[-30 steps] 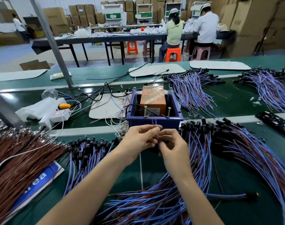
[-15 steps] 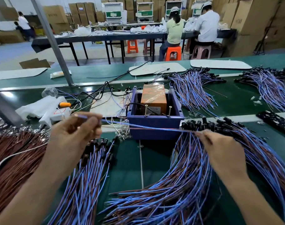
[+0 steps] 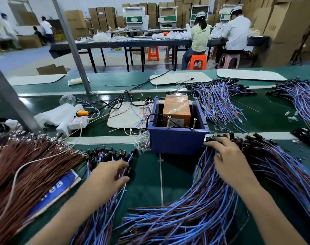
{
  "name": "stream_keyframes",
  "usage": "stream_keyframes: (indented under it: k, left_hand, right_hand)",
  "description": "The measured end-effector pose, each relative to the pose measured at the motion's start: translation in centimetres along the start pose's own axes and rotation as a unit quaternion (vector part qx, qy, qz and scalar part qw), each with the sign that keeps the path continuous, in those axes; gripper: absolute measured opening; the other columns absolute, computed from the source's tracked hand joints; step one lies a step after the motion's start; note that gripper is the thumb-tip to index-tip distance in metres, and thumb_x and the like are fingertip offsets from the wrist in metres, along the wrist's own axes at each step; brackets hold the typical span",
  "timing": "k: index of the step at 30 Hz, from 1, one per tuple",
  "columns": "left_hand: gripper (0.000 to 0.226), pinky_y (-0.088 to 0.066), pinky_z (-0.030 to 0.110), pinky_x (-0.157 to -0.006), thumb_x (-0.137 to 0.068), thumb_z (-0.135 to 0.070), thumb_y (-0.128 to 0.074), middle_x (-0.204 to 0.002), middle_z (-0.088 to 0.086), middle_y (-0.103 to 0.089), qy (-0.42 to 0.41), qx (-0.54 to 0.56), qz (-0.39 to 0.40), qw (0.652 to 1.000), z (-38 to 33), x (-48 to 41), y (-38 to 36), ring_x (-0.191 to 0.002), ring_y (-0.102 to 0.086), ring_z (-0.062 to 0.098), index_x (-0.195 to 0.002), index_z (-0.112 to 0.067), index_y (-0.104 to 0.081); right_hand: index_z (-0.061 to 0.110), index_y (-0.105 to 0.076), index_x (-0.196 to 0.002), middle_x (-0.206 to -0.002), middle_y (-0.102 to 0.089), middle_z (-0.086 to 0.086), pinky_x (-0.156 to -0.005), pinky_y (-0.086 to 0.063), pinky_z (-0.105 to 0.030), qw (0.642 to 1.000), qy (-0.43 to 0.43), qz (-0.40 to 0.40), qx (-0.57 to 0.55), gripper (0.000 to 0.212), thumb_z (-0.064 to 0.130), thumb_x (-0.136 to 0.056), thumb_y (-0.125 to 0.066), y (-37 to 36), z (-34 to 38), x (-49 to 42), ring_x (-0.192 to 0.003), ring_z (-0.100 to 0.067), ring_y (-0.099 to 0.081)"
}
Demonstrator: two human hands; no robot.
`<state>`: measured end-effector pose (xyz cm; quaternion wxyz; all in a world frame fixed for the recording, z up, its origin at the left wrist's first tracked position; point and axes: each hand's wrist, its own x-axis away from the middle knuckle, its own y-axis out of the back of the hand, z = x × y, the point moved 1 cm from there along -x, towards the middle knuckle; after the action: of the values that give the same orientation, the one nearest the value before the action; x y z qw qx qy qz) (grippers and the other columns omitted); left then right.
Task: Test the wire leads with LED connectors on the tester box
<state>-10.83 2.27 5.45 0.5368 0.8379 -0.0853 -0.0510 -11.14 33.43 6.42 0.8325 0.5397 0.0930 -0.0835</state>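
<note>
The tester box is a blue bin [image 3: 177,142] holding an orange block [image 3: 176,106], with two upright screws [image 3: 168,121] at its near rim. Left of it lies a pile of blue leads with black LED connectors [image 3: 106,154]. My left hand [image 3: 110,177] hovers low over that pile, finger and thumb apart around a black connector, its outline blurred. A larger fan of blue and brown leads [image 3: 194,209] spreads to the right. My right hand [image 3: 225,160] rests on it, with straight fingers touching the black connectors by the bin's right corner.
A thick bundle of brown wires [image 3: 26,167] lies far left over a blue-printed card [image 3: 58,188]. Behind the bin are a white mat [image 3: 125,115], loose cables, white foam pieces and more lead bundles [image 3: 219,101]. A slanted metal post [image 3: 71,45] rises at left. People sit at a far table.
Both hands left the bin's front. My left hand carried one lead leftward and has come down onto the left pile; my right hand has moved onto the right pile's connectors.
</note>
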Motion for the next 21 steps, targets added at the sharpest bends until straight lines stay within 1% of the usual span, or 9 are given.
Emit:
stream_keyframes:
  k: [1,3,6,8,11,14,17,19,21]
  left_hand:
    - [0.031,-0.045,0.028,-0.089,-0.089,-0.032,-0.064,-0.111,-0.002,-0.063,0.023,-0.063,0.008,0.998,-0.4,-0.8,-0.8,-0.099,-0.059,0.015,-0.119,-0.024,-0.058]
    - [0.036,-0.043,0.033,-0.090,-0.092,-0.037,-0.058,-0.118,0.003,-0.052,0.062,-0.151,0.037,0.986,-1.0,-1.8,-2.2,-0.110,-0.054,0.024,-0.122,-0.018,-0.051]
    - [0.031,-0.045,0.039,-0.082,-0.093,-0.033,-0.055,-0.118,0.005,-0.046,0.089,-0.221,0.030,0.971,-1.8,-2.3,-3.2,-0.108,-0.056,0.030,-0.117,-0.016,-0.046]
    - [0.025,-0.046,0.039,-0.076,-0.092,-0.028,-0.052,-0.117,0.004,-0.046,0.086,-0.259,0.017,0.962,-2.2,-2.4,-3.4,-0.106,-0.059,0.030,-0.114,-0.017,-0.045]
    - [0.028,-0.041,0.036,-0.070,-0.090,-0.026,-0.054,-0.119,0.003,-0.043,0.081,-0.264,0.006,0.961,-2.5,-2.6,-2.8,-0.105,-0.060,0.028,-0.116,-0.019,-0.043]
    - [0.032,-0.048,0.037,-0.081,-0.090,-0.028,-0.055,-0.117,0.003,-0.056,0.077,-0.184,-0.005,0.980,-3.3,-2.6,-1.3,-0.107,-0.057,0.028,-0.119,-0.023,-0.042]
    - [0.023,-0.053,0.036,-0.080,-0.088,-0.022,-0.065,-0.101,0.003,-0.068,0.022,0.012,-0.041,0.999,-5.6,-2.7,1.6,-0.089,-0.065,0.025,-0.105,-0.026,-0.051]
    - [0.023,-0.057,0.027,-0.068,-0.086,-0.013,-0.068,-0.087,0.002,-0.071,-0.044,0.161,-0.067,0.984,-8.0,-2.5,3.8,-0.070,-0.070,0.018,-0.094,-0.026,-0.051]
    - [0.024,-0.057,0.021,-0.061,-0.087,-0.010,-0.066,-0.082,0.001,-0.070,-0.118,0.254,-0.119,0.953,-10.4,-2.3,5.8,-0.062,-0.071,0.011,-0.091,-0.026,-0.048]
  right_hand:
    - [0.014,-0.063,-0.126,-0.132,-0.053,-0.006,-0.108,-0.031,-0.028,1.000,0.009,0.001,-0.026,0.048,-0.009,-0.087,-0.047,-0.1,0.7,0.1,-0.124,-0.024,-0.046]
    - [0.015,-0.063,-0.124,-0.125,-0.058,-0.002,-0.100,-0.031,-0.018,0.997,0.039,0.016,-0.072,0.044,-0.006,-0.090,-0.047,-0.1,2.2,0.1,-0.119,-0.020,-0.049]
    - [0.020,-0.062,-0.124,-0.121,-0.061,0.001,-0.104,-0.035,-0.026,0.993,0.064,0.056,-0.082,0.037,0.004,-0.094,-0.047,0.2,4.1,-0.5,-0.119,-0.017,-0.049]
    - [0.024,-0.061,-0.125,-0.115,-0.063,0.003,-0.096,-0.041,-0.025,0.984,0.049,0.132,-0.106,0.033,0.012,-0.097,-0.047,0.9,5.0,-1.0,-0.110,-0.016,-0.055]
    - [0.027,-0.060,-0.124,-0.104,-0.062,0.007,-0.081,-0.040,-0.021,0.960,0.036,0.265,-0.083,0.027,0.027,-0.098,-0.051,2.2,6.0,-1.7,-0.098,-0.013,-0.058]
    - [0.021,-0.065,-0.112,-0.088,-0.073,0.005,-0.071,-0.047,-0.019,0.952,0.028,0.285,-0.111,0.023,0.029,-0.099,-0.049,3.8,6.6,-1.9,-0.085,-0.014,-0.067]
    - [0.024,-0.057,-0.115,-0.076,-0.076,-0.002,-0.050,-0.043,-0.014,0.935,0.024,0.279,-0.217,0.019,0.026,-0.101,-0.045,4.7,7.5,-1.5,-0.072,-0.015,-0.071]
    - [0.029,-0.050,-0.123,-0.073,-0.075,-0.008,-0.045,-0.042,-0.017,0.907,0.032,0.286,-0.306,0.023,0.028,-0.102,-0.041,4.5,8.4,-0.9,-0.063,-0.020,-0.070]
    - [0.032,-0.052,-0.123,-0.075,-0.074,-0.014,-0.042,-0.042,-0.020,0.859,0.037,0.292,-0.419,0.026,0.038,-0.103,-0.035,4.4,9.2,-0.6,-0.055,-0.024,-0.067]
